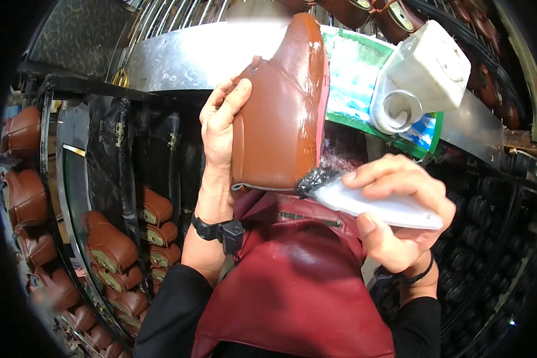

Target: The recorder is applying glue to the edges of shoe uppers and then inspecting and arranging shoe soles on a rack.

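Note:
My left hand [219, 125] is wrapped round the shaft of a brown leather boot [271, 131], thumb on its near side. The boot stands on end, toe upward, and a wet-looking shine runs along its right edge beside a pink strip. In my right hand [407, 206] is a white-handled brush [379, 204], gripped between thumb and fingers. Its dark bristles touch or nearly touch the boot's lower right edge. A white plastic container [426, 65] with a round mouth sits on a green and blue sheet [353, 77] to the right of the boot.
Behind the boot runs a metal bench [173, 59] with bars beyond it. Racks of brown boots [110, 241] stand at left, and more boots [394, 18] lie at the far right. Dark round items [477, 209] fill a rack at right. A red apron [292, 286] covers my lap.

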### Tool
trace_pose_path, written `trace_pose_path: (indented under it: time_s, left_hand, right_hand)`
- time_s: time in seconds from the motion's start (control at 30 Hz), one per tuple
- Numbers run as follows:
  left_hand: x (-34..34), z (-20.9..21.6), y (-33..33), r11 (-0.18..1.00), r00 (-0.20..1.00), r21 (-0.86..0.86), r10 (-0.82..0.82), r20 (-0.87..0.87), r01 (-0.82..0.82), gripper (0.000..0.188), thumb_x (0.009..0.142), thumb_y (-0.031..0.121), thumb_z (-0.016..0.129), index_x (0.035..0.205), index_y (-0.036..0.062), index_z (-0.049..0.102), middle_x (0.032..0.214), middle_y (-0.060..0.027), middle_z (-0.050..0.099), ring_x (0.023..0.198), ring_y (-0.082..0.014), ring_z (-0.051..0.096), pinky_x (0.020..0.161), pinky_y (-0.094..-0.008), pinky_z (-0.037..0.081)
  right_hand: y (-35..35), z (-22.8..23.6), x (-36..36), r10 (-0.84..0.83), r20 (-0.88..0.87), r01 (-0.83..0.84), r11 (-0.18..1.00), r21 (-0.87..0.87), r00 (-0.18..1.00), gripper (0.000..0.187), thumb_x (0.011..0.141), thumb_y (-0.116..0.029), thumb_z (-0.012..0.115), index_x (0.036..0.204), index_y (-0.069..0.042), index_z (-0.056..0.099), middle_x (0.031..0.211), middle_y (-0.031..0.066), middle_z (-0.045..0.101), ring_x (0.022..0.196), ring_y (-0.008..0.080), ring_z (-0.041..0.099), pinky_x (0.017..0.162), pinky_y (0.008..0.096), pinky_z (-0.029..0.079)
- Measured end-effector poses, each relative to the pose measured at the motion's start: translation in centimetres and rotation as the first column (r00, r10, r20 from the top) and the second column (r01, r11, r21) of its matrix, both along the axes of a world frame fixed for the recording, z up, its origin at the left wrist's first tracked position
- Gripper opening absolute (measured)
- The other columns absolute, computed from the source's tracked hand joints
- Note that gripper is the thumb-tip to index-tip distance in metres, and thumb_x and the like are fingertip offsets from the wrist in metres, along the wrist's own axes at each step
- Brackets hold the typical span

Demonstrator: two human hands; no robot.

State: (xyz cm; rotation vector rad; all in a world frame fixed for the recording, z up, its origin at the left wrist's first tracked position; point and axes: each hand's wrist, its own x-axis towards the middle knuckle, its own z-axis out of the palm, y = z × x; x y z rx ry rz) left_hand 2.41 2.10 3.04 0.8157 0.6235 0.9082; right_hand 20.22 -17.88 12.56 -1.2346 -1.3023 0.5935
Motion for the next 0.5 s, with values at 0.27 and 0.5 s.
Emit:
trace_pose_path:
  time_s: [0.27,0.5]
  left_hand:
    - [1.9,1.3,-3.1,0.950,0.898,-0.199,-0.141,0.416,0.241,0.044,0.113,0.035,0.048,0.138,0.0011,0.060,0.125,-0.0149,0.070,0.109,-0.0234,0.072,0.094,-0.0382,0.060]
    - [2.8,0.3,-3.1,0.512,0.790,0.818,0.373,-0.486,0.261,0.051,0.092,0.003,0.077,0.140,-0.0039,0.058,0.127,-0.0096,0.071,0.112,-0.0177,0.070,0.097,-0.0304,0.057]
  right_hand:
    - [3.2,1.5,2.3,0.046,-0.149,-0.029,0.993,0.112,0.988,0.034,0.082,-0.025,0.079,0.099,0.001,0.066,0.102,0.0214,0.074,0.097,0.0278,0.070,0.087,0.0405,0.056]
    - [7.4,0.2,6.5,0.240,-0.134,-0.215,0.960,0.178,0.961,0.033,0.079,-0.017,0.072,0.103,0.005,0.066,0.106,0.0232,0.073,0.101,0.0293,0.071,0.092,0.0431,0.057]
